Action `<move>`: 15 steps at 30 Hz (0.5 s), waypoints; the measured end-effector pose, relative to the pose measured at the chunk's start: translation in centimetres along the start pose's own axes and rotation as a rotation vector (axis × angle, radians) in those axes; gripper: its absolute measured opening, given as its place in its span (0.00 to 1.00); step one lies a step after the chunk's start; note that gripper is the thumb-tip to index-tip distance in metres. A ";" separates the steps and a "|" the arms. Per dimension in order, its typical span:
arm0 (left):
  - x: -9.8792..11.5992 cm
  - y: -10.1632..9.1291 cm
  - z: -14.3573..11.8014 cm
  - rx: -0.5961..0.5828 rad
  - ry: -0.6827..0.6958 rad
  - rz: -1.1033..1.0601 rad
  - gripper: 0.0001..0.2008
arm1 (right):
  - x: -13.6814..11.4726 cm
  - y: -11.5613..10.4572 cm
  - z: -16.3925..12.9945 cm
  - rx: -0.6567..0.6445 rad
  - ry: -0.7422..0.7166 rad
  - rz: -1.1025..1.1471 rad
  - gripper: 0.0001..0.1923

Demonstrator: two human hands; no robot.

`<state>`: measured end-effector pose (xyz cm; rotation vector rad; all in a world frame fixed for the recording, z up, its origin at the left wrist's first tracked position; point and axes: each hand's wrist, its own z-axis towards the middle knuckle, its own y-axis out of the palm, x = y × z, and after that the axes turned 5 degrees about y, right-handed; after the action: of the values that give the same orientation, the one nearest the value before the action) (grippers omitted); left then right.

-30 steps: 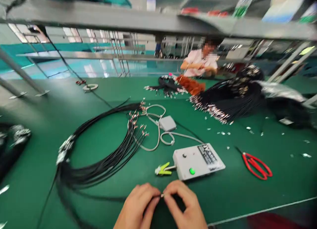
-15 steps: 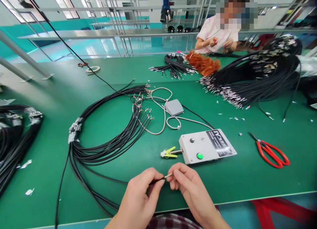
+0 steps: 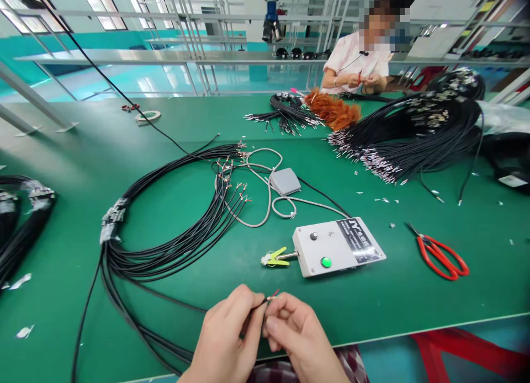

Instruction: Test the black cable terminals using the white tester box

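On the green bench (image 3: 397,294), near its left edge, coiled black cables (image 3: 33,234); farther right, a taped loop of black cables (image 3: 141,256). From beside that loop to just inside the near edge, a single black cable (image 3: 178,301), pinched behind its end between closed thumb and forefinger of the left hand (image 3: 227,330). Best, probably, to pinch close up and part the thin wires (image 3: 274,295) singly. Pointing right and toward the far edge at the tip; in long axis, slanting toward the near edge up to the left hand. Beside the wires, the right hand (image 3: 298,328), curled nearly closed; cannot tell whether holding one. Farther right, a white control box (image 3: 335,248), then red-handled snips (image 3: 439,254)
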<state>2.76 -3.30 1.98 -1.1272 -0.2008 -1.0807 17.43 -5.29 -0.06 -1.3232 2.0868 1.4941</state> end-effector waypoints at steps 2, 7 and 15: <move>-0.2 0.1 -0.1 -0.013 -0.047 -0.054 0.06 | 0.1 -0.2 0.0 0.022 -0.017 0.004 0.20; -0.2 0.0 -0.2 -0.014 -0.051 -0.042 0.05 | -1.2 -0.3 -0.2 0.071 -0.068 -0.004 0.19; 0.0 0.1 -0.4 -0.015 -0.024 -0.009 0.06 | -1.8 0.1 -0.3 0.161 -0.235 -0.281 0.16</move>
<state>2.64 -3.56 1.75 -1.1537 -0.2175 -1.0787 18.42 -4.60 1.27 -1.2518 1.7524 1.2671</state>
